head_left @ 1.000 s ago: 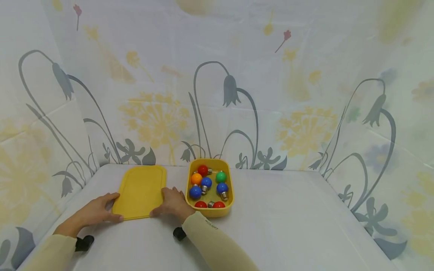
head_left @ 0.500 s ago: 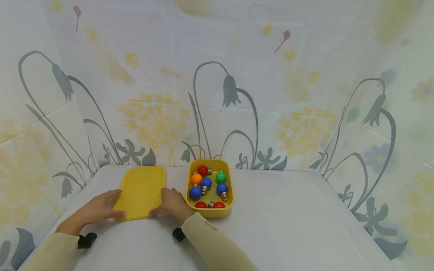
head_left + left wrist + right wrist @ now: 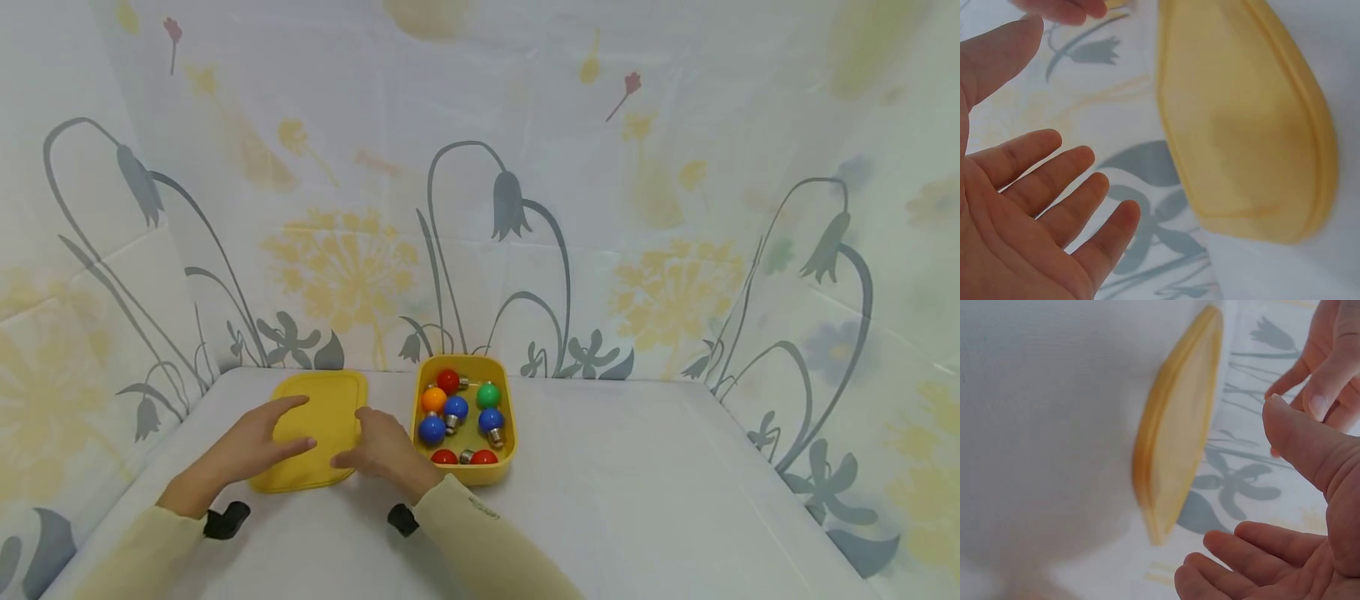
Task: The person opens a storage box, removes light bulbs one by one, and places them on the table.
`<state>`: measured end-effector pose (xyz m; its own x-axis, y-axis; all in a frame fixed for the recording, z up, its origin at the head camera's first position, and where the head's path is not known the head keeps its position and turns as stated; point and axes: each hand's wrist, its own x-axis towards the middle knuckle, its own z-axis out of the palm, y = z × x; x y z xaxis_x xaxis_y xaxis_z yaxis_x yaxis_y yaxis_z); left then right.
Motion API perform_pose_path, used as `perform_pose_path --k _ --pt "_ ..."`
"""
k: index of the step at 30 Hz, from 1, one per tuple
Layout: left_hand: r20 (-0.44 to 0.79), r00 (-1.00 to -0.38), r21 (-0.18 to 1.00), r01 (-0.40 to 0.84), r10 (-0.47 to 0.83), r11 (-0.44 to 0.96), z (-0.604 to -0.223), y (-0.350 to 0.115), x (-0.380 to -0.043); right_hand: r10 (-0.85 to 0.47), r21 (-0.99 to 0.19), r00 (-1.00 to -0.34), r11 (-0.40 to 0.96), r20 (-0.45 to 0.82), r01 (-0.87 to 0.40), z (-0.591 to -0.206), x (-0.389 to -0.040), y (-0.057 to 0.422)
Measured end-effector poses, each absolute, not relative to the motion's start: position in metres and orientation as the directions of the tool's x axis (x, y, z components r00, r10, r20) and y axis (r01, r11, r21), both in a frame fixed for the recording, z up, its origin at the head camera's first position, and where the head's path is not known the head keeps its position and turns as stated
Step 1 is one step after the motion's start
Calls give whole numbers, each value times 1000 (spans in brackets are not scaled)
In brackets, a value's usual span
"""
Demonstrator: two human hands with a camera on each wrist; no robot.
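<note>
A yellow plastic lid [image 3: 330,421] with rounded corners and a raised rim lies flat on the white-covered table [image 3: 645,483], toward the person's left and near the back edge. Both hands are over it — the left hand [image 3: 251,450] above its left side, the right hand [image 3: 386,450] by its right edge — and the wrist views show a gap between each hand and the lid. The left hand's fingers are spread wide and hold nothing; the right hand's are extended and slightly bent, thumb well away from them, also holding nothing. Just right of the right hand stands a yellow container [image 3: 472,476] with eight small round light bulbs [image 3: 455,407] in view: three red, three blue, one orange and one green, several showing metal screw bases. Behind the table hangs a flower-printed sheet [image 3: 480,100]. Pale beige sleeves [image 3: 498,537] cover both forearms.
</note>
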<state>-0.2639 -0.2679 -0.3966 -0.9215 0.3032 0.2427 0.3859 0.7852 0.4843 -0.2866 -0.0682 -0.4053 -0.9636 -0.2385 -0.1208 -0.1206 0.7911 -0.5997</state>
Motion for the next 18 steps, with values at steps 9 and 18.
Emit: perform_pose_path --k 9,18 --pt "286 -896 464 439 339 769 -385 -245 -261 -281 -630 -959 751 -38 -195 -392 -282 -42" --pt "307 -878 483 476 367 735 -383 -225 -260 -335 -630 -938 710 90 -314 -392 -284 -5"
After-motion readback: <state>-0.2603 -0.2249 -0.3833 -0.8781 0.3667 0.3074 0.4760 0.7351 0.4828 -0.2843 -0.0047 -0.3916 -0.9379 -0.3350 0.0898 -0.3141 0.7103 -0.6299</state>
